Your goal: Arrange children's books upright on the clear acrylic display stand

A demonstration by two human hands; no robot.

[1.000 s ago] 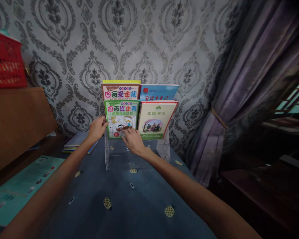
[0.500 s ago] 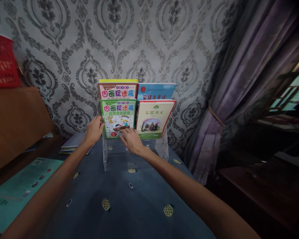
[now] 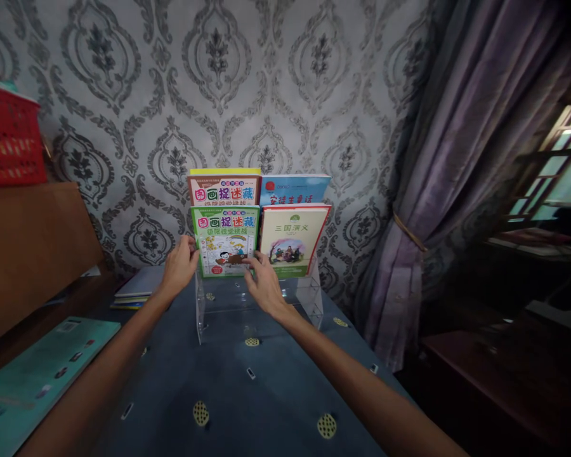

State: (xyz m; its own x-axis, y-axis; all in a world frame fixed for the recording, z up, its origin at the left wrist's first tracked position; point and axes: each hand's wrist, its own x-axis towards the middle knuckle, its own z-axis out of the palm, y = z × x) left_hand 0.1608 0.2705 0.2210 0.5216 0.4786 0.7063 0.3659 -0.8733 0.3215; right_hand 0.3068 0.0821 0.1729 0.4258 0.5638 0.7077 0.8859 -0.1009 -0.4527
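A green-covered picture book stands in the front left of a clear acrylic rack. My left hand is at its left edge, fingers curled around that edge. My right hand is by the book's lower right side, thumb and fingers apart, fingertips touching near the cover's edge. To its right stands a pale storybook with a red edge. Behind, in the upper tier, are a brown-red picture book with a yellow edge above it and a blue book.
A dark blue patterned cloth covers the table. At left lie a teal book, a small stack of books and a wooden box under a red basket. A tied purple curtain hangs at right.
My right hand has slid rightward from the front of the green picture book to its right edge. My left hand stays at the left edge. The view has tipped slightly upward.
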